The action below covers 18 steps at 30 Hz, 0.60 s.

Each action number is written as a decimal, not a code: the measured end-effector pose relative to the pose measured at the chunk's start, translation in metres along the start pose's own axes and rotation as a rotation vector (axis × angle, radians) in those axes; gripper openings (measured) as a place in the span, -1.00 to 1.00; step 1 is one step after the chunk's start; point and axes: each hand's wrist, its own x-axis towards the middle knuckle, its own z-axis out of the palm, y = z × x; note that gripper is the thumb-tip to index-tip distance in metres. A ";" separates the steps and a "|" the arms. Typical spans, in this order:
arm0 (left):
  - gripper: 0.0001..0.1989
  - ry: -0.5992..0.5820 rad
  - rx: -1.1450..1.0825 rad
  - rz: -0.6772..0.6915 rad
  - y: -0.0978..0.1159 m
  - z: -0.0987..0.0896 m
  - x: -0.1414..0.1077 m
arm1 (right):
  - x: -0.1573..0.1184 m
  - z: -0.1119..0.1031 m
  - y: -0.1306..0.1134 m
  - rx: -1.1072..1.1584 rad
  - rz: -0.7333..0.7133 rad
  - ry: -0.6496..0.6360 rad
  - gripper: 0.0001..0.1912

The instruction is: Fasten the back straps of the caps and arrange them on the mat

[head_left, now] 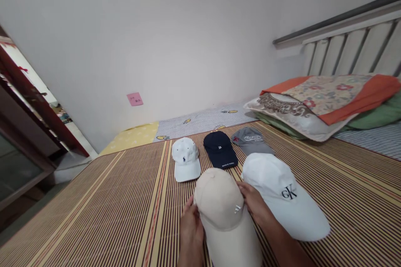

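Note:
A beige cap (217, 200) with a small silver logo is at the bottom centre, its brim toward me. My left hand (190, 227) holds its left side and my right hand (252, 200) its right side. Just right of my right hand lies a white cap with black letters (282, 196). Behind the beige cap are a small white cap (185, 158) with a dark emblem, a navy cap (220, 149) and a grey cap (253, 141) with white lettering.
A striped mat (103, 208) covers the bed. Pillows and an orange-edged floral cloth (332, 91) lie at the right, beside a radiator (351, 50). A pink note (135, 99) is on the wall; a doorway opens at the far left.

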 end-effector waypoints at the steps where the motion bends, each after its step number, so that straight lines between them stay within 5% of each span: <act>1: -0.60 0.004 0.002 0.002 -0.001 0.000 0.001 | 0.001 0.001 0.000 0.000 -0.004 0.009 -0.54; 10: -0.52 0.053 0.106 0.035 -0.002 -0.003 -0.008 | 0.007 -0.001 0.002 -0.093 -0.057 0.046 -0.47; 18: -0.69 0.108 0.155 0.068 0.000 -0.002 -0.010 | 0.014 -0.003 0.008 -0.205 -0.096 0.044 -0.49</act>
